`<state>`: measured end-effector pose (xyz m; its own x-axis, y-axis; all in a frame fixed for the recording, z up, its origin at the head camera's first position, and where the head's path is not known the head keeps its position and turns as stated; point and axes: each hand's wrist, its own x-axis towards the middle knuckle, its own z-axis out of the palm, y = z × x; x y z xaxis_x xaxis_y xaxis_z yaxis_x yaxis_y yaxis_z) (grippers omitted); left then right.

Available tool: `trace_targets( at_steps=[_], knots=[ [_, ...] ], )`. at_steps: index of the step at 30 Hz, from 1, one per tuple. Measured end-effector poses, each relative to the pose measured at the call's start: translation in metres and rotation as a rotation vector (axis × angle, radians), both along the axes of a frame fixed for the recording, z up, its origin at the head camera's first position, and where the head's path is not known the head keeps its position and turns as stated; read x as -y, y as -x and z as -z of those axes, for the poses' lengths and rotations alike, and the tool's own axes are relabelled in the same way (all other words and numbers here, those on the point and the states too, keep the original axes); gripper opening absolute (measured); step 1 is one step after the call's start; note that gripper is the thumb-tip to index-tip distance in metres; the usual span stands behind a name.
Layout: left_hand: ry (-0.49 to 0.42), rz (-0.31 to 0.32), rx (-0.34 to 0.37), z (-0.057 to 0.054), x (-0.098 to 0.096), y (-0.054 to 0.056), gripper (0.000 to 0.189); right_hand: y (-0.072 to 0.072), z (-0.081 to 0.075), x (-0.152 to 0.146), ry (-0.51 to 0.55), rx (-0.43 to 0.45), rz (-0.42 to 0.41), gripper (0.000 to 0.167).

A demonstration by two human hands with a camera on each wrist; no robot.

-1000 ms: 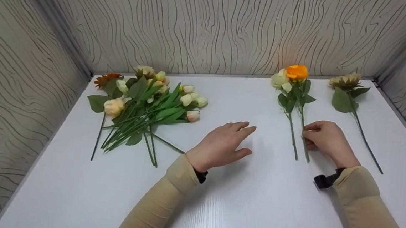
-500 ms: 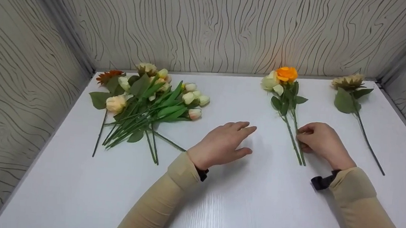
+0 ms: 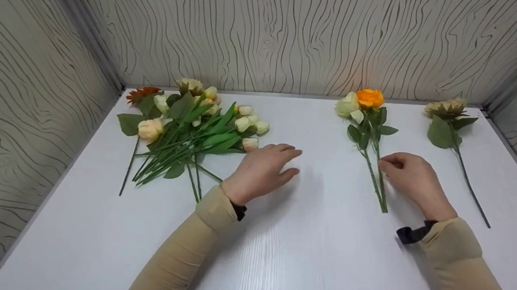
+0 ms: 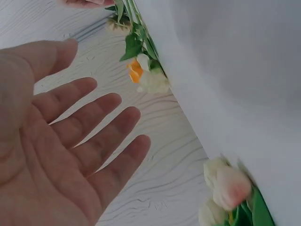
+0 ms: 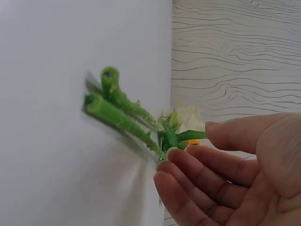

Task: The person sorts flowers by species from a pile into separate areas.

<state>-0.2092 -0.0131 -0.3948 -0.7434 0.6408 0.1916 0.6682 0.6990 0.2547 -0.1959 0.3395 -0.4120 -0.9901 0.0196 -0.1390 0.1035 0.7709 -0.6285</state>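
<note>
My right hand (image 3: 413,178) is beside the stem of an orange rose (image 3: 370,98), fingertips right at it. In the right wrist view, the thumb and fingers (image 5: 207,172) stand apart, loosely bent, with no stem between them. A white rose (image 3: 347,105) lies against the orange one, their green stems (image 5: 120,117) side by side at the cut ends. My left hand (image 3: 261,168) hovers over the table, fingers spread and palm bare in the left wrist view. Closest to it is a pile of flowers (image 3: 216,135) with white tulips (image 3: 243,124) and long green stems.
A beige flower (image 3: 446,108) with a dark stem lies alone at the right. Within the left pile are a rust-orange flower (image 3: 142,95) and a peach rose (image 3: 151,129). Wood-patterned walls (image 3: 266,36) enclose the back and sides of the white table (image 3: 305,257).
The orange rose has been shifted left against the white rose, and their stems now meet near the bottom. My right fingers have loosened from its stem. My left hand has moved left toward the pile.
</note>
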Motion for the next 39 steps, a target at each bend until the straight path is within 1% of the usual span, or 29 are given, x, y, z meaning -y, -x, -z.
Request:
trace_targets(
  at_steps=[3, 5, 8, 12, 15, 17, 19, 21, 23, 25, 28, 32, 36, 39],
  knots=[
    [-0.070, -0.094, -0.028, -0.004, 0.032, 0.009, 0.035, -0.005, -0.006, 0.014, 0.007, -0.041, -0.016, 0.053],
    [-0.108, -0.184, -0.024, -0.007, 0.057, 0.015, 0.030, -0.010, -0.009, 0.025, 0.013, -0.073, -0.040, 0.052],
    [-0.140, -0.340, 0.006, -0.010, 0.101, 0.024, 0.026, -0.017, -0.012, 0.046, 0.007, -0.138, -0.099, 0.046],
    [-0.114, -0.547, 0.039, -0.010, 0.164, 0.035, 0.023, -0.027, -0.010, 0.079, -0.012, -0.232, -0.215, 0.035],
    [-0.081, -0.662, 0.045, -0.004, 0.205, 0.038, 0.020, -0.034, -0.005, 0.107, -0.040, -0.288, -0.326, 0.029],
    [-0.056, -0.713, 0.065, 0.001, 0.226, 0.037, 0.019, -0.040, -0.002, 0.124, -0.059, -0.323, -0.401, 0.027],
    [-0.040, -0.745, 0.109, 0.007, 0.241, 0.035, 0.020, -0.045, 0.001, 0.138, -0.073, -0.358, -0.469, 0.026],
    [-0.030, -0.757, 0.157, 0.011, 0.250, 0.033, 0.020, -0.049, 0.004, 0.148, -0.079, -0.387, -0.524, 0.024],
    [-0.032, -0.761, 0.198, 0.015, 0.255, 0.031, 0.020, -0.051, 0.007, 0.154, -0.085, -0.401, -0.554, 0.023],
    [-0.037, -0.769, 0.220, 0.018, 0.257, 0.031, 0.019, -0.052, 0.010, 0.156, -0.091, -0.400, -0.567, 0.023],
    [-0.044, -0.771, 0.230, 0.022, 0.257, 0.032, 0.019, -0.052, 0.013, 0.157, -0.095, -0.384, -0.563, 0.022],
    [-0.061, -0.759, 0.207, 0.023, 0.257, 0.033, 0.024, -0.050, 0.015, 0.156, -0.092, -0.375, -0.555, 0.021],
    [-0.093, -0.760, 0.206, 0.020, 0.257, 0.031, 0.026, -0.048, 0.015, 0.154, -0.086, -0.369, -0.552, 0.021],
    [-0.121, -0.767, 0.207, 0.015, 0.258, 0.027, 0.023, -0.045, 0.014, 0.152, -0.084, -0.363, -0.541, 0.021]
  ],
)
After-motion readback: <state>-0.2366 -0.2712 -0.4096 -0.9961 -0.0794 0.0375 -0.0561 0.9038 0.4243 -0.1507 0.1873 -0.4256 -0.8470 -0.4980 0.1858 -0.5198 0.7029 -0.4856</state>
